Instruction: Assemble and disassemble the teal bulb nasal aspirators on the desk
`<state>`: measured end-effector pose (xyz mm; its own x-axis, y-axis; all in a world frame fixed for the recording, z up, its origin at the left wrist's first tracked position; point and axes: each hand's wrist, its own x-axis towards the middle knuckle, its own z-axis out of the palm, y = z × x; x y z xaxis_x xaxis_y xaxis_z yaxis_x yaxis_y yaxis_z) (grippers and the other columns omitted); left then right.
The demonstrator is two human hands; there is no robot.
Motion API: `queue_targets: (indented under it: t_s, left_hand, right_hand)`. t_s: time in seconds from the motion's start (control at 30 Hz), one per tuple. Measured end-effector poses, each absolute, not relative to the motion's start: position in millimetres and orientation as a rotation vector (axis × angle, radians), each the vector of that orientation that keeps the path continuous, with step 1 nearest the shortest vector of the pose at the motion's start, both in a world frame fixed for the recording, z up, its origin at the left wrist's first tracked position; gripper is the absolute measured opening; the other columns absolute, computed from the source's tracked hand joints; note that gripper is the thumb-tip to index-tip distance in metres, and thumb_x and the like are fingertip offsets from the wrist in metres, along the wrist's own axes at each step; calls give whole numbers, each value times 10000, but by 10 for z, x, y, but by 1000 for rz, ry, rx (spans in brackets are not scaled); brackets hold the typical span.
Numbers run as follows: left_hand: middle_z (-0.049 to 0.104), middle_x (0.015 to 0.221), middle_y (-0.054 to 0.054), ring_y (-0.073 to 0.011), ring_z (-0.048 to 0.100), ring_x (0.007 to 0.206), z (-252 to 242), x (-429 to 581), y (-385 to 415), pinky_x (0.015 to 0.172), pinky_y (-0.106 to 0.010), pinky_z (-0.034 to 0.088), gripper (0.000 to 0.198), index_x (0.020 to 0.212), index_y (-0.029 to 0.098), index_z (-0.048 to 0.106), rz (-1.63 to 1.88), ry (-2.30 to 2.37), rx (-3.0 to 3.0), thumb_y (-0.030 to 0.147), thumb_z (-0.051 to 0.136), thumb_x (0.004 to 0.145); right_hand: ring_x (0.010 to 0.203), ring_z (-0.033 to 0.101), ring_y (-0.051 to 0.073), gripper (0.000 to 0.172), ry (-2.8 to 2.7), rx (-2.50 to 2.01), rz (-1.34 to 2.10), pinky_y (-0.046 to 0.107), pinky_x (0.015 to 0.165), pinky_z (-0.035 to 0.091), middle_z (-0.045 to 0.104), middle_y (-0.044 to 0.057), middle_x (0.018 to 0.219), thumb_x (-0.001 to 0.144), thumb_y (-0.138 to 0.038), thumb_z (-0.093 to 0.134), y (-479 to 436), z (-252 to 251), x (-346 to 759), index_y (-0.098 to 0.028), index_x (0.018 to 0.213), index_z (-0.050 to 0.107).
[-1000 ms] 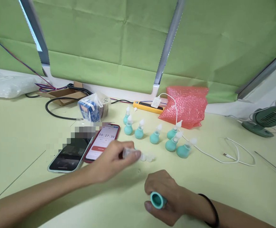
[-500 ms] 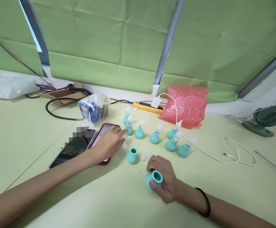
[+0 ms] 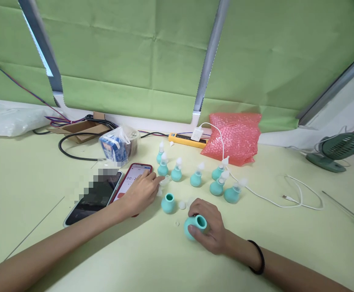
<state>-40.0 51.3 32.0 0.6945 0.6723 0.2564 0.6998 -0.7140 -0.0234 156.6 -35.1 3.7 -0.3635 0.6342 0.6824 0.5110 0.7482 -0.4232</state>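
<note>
My right hand (image 3: 209, 227) is wrapped round a teal bulb (image 3: 195, 227) whose open neck faces up. My left hand (image 3: 143, 190) reaches over the red-edged phone (image 3: 128, 182), its fingertips at a clear plastic piece (image 3: 165, 181). Between my hands an open teal bulb (image 3: 168, 203) stands upright, with a small white round piece (image 3: 182, 205) beside it and a small ring (image 3: 177, 223) nearer me. Behind stand several teal bulbs with clear tips, among them one in the middle (image 3: 195, 178) and one at the right (image 3: 232, 194).
A dark-screened phone (image 3: 94, 198) lies at the left. Further back are a bagged blue box (image 3: 116, 148), a cardboard box (image 3: 79, 127), a yellow power strip (image 3: 187, 140) and a pink bubble-wrap bag (image 3: 234, 140). A white cable (image 3: 265, 201), screwdriver (image 3: 343, 207) and green fan (image 3: 341, 150) are at the right.
The view has shifted slightly. My left fingertips have moved from beside a capped bulb down to the clear piece. My right hand still holds the bulb.
</note>
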Motion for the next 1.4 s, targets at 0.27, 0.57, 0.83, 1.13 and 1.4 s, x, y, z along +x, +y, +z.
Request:
queue_targets:
  t_s: [0.27, 0.57, 0.83, 1.13, 1.4]
  left_hand:
    - [532, 766, -69, -190, 479, 717, 464, -317, 184, 618, -307, 417, 233, 944, 121, 511, -990, -939, -2876, 231, 410, 766]
    - [595, 834, -58, -171, 566, 652, 626, -242, 119, 566, -275, 461, 236, 979, 164, 521, -673, -1218, -3021, 235, 453, 765]
    - [592, 885, -55, -142, 551, 690, 891, -71, -6, 645, -268, 451, 311, 1095, 167, 416, -996, -1250, -3066, 254, 442, 797]
    - [605, 921, -34, -185, 567, 829, 806, 623, -63, 696, -254, 442, 388, 1084, 192, 432, -576, -996, -3350, 290, 545, 725]
    - [569, 1041, -28, -178, 535, 932, 1025, 478, 135, 749, -207, 414, 525, 1156, 237, 426, -269, -767, -3378, 371, 609, 682]
  right_hand:
    - [585, 457, 156, 75, -1799, -830, 283, 286, 510, 367, 462, 29, 630, 757, -232, 405, -281, 76, 1689, -178, 730, 449]
    - [565, 441, 136, 132, -1795, -926, 311, 270, 516, 360, 443, 16, 625, 784, -240, 376, -319, 216, 1715, -171, 686, 433]
    - [545, 454, 131, 165, -1811, -999, 305, 262, 525, 368, 469, 12, 601, 788, -263, 373, -382, 295, 1863, -170, 680, 456]
    - [576, 500, 154, 104, -1836, -1164, 257, 281, 560, 391, 541, 29, 628, 768, -243, 448, -659, 298, 2335, -181, 712, 509]
    - [745, 568, 173, 152, -1843, -1302, 268, 280, 663, 471, 586, 47, 801, 757, -250, 489, -648, 283, 2382, -182, 893, 490]
